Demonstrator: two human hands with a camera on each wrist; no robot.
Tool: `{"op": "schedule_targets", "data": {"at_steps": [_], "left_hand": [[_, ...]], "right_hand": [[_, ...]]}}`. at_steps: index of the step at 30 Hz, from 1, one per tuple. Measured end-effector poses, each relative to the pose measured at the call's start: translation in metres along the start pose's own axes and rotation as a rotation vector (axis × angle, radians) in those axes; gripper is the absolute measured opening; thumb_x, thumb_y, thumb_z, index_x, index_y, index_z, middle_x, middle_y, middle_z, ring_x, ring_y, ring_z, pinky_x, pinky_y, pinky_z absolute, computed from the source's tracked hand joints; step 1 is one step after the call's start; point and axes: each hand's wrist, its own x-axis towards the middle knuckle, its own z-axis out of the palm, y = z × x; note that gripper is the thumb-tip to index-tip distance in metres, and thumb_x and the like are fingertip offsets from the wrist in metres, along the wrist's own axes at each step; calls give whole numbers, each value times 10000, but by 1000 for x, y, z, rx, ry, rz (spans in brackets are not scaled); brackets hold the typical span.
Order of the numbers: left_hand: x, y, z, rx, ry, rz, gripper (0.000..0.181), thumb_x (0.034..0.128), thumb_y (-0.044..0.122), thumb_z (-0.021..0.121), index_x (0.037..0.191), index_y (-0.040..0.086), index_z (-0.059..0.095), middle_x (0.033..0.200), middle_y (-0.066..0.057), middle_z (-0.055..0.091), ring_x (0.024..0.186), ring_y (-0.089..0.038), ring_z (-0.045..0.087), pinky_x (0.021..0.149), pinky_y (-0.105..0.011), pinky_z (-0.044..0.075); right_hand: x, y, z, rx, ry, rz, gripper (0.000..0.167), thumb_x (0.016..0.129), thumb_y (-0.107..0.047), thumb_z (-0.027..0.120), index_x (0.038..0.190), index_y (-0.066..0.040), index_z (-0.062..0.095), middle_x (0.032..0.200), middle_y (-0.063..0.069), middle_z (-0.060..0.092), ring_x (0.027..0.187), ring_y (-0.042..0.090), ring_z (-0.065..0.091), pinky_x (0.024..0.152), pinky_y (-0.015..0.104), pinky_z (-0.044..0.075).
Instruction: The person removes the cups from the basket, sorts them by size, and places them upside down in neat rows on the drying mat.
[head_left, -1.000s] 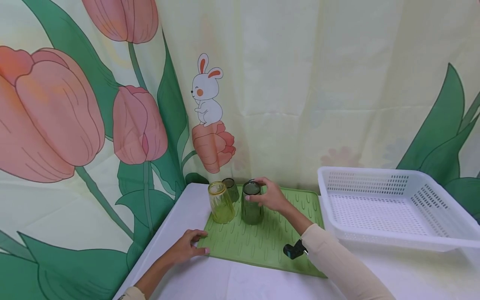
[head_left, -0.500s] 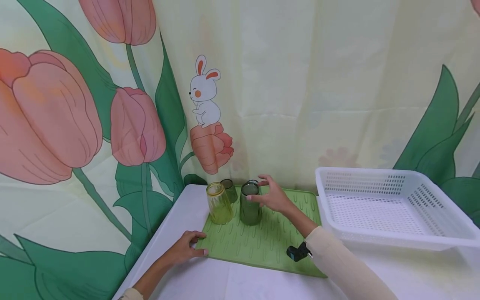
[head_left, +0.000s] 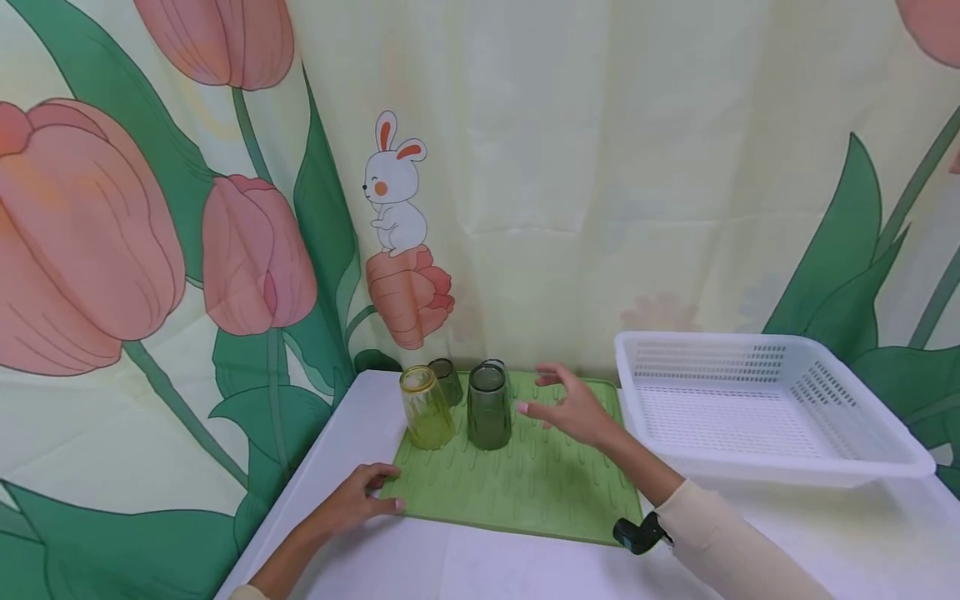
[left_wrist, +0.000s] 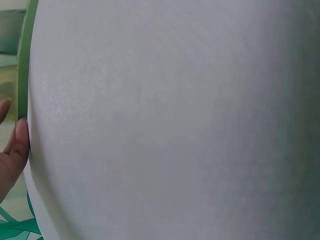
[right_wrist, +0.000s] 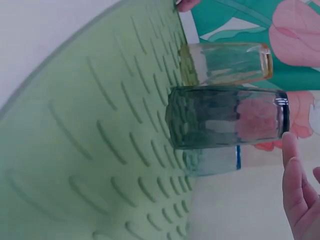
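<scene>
A tall dark grey-green glass (head_left: pixel 489 408) stands on the green ridged mat (head_left: pixel 517 500), its narrower end up. To its left is a yellow glass (head_left: pixel 427 412). Behind these are a small dark glass (head_left: pixel 446 383) and a bluish glass (right_wrist: pixel 212 160), mostly hidden in the head view. My right hand (head_left: pixel 573 408) hovers just right of the tall dark glass, thumb and fingers apart, holding nothing. In the right wrist view its fingertips (right_wrist: pixel 289 142) are near that glass's top. My left hand (head_left: pixel 356 500) rests at the mat's front left corner, thumb and fingers spread against its edges.
A white perforated plastic basket (head_left: pixel 750 467) stands right of the mat on the white-covered table (head_left: pixel 487 571). Behind hangs a curtain (head_left: pixel 540 167) printed with tulips and a rabbit. A small black device (head_left: pixel 637 533) sits at the right sleeve.
My right hand has let go of the tall dark glass and moved away to the right, its fingers spreading. The left hand stays at the mat's corner. The head view has shifted slightly right.
</scene>
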Motion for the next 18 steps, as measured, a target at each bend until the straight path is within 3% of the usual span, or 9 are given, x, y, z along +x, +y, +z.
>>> {"op": "schedule_targets", "data": {"at_steps": [9,18], "left_hand": [[0,7,-6,-37,-29,-18,563,858,253,798,1328,22,590,1347,-192,531,1183,-332,527,897,-388,463],[-8,5,-8,-49,-3,-51,547,873,277,781,1338,63,587,1405,-193,503,1257,-396,529,934,-477,495]], "right_hand": [[-42,6,-23,4,31,-13,694,900,-362,744,1462,-103,430,1373,191,556,690,188,694,681,347,546],[-84,14,-43,19,29,-15,617,931,-298,715,1441,-87,438,1365,202,550,748,196,714,714,299,548]]}}
